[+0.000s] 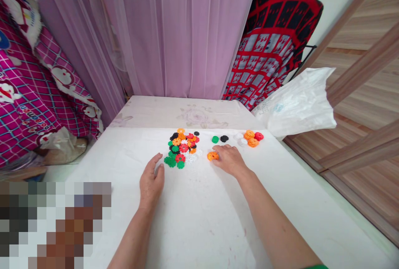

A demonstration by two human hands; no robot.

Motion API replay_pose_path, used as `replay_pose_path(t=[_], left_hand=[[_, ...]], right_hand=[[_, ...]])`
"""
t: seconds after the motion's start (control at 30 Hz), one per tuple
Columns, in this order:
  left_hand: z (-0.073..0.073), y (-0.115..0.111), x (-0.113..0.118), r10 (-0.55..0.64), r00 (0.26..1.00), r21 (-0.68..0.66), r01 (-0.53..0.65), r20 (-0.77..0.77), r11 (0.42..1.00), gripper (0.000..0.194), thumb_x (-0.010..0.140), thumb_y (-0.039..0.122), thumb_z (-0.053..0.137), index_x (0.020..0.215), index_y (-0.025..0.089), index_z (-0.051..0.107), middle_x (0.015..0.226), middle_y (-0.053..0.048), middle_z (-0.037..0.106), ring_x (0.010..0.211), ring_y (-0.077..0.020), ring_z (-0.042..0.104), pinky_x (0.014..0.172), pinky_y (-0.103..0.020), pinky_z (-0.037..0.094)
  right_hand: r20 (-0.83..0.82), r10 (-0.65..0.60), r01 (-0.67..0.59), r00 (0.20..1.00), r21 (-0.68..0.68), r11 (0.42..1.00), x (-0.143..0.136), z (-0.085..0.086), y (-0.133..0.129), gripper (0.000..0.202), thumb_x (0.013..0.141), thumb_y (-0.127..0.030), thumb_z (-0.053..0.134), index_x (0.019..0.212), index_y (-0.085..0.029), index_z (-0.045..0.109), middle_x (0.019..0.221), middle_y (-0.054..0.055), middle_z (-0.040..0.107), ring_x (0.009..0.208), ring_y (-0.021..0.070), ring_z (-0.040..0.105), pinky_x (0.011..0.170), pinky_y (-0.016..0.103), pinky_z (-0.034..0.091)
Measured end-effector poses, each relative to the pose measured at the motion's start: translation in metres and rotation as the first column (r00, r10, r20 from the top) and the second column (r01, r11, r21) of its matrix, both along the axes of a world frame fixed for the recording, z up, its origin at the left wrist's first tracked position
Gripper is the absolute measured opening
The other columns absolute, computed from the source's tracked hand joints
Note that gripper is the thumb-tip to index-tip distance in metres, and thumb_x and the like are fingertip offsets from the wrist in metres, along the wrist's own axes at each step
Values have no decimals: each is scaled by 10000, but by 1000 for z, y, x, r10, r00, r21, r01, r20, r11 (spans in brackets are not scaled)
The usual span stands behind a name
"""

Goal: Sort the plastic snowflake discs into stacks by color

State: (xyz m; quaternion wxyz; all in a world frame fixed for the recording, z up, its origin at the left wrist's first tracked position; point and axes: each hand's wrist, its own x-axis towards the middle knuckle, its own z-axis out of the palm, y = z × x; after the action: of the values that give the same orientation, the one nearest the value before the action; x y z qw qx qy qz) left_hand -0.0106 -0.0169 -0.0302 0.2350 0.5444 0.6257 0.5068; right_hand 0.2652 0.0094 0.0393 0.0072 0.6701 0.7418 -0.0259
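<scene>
A loose pile of plastic snowflake discs [183, 148] in green, orange, red, black and white lies on the white-covered table. My left hand [151, 180] rests just left of the pile's near edge, thumb and fingers apart, holding nothing. Right of the pile, my right hand [230, 159] has its fingertips closed at a small stack of orange snowflake discs [212, 156] on the cloth. Beyond that hand are a green disc stack [215, 139] and a black one [224, 139]. White discs [242, 140], orange discs [251, 137] and red discs [259, 136] sit together farther right.
The table [199, 219] has a white cloth, with a flowered strip [152, 111] at its far end. A white plastic bag [296, 102] hangs over the right far corner. Purple curtains [181, 32] stand behind, and a wooden wardrobe [364, 107] is on the right.
</scene>
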Motion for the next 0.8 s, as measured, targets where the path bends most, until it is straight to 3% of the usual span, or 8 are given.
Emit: replay_pose_path(t=[0.27, 0.43, 0.6, 0.8], left_hand=[[3, -1, 1, 5, 1000, 13, -5, 4, 1000, 331, 840, 287, 514, 1140, 248, 646, 1249, -38, 658, 1193, -201, 579, 1059, -385, 432], [4, -2, 1, -2, 1000, 0, 2, 7, 1000, 334, 844, 302, 514, 1151, 247, 636, 1265, -41, 648, 1204, -204, 574, 1040, -378, 449], [4, -1, 1, -2, 1000, 6, 2, 3, 1000, 330, 845, 300, 508, 1141, 243, 641, 1249, -45, 656, 1200, -203, 576, 1060, -382, 431], [0, -1, 1, 4, 1000, 6, -4, 11, 1000, 334, 844, 296, 512, 1151, 249, 638, 1261, -41, 649, 1206, -201, 570, 1077, -391, 413]], right_hand=[[-4, 14, -14, 1000, 15, 1000, -2, 3, 3, 342, 829, -349, 545, 1139, -229, 629, 1080, 68, 694, 1053, 238, 564, 834, 325, 349], [-43, 89, -88, 995, 44, 995, -20, 8, 17, 312, 826, -264, 565, 1124, -240, 655, 1107, 54, 696, 1088, 227, 556, 871, 318, 363], [-46, 153, -153, 987, 2, 988, -40, -1, 32, 287, 816, -230, 577, 1088, -237, 669, 1095, 51, 706, 1033, 218, 588, 869, 311, 376], [-18, 117, -117, 993, 35, 993, -48, -11, 31, 256, 823, -240, 555, 1053, -213, 664, 1019, 84, 706, 978, 223, 608, 827, 307, 386]])
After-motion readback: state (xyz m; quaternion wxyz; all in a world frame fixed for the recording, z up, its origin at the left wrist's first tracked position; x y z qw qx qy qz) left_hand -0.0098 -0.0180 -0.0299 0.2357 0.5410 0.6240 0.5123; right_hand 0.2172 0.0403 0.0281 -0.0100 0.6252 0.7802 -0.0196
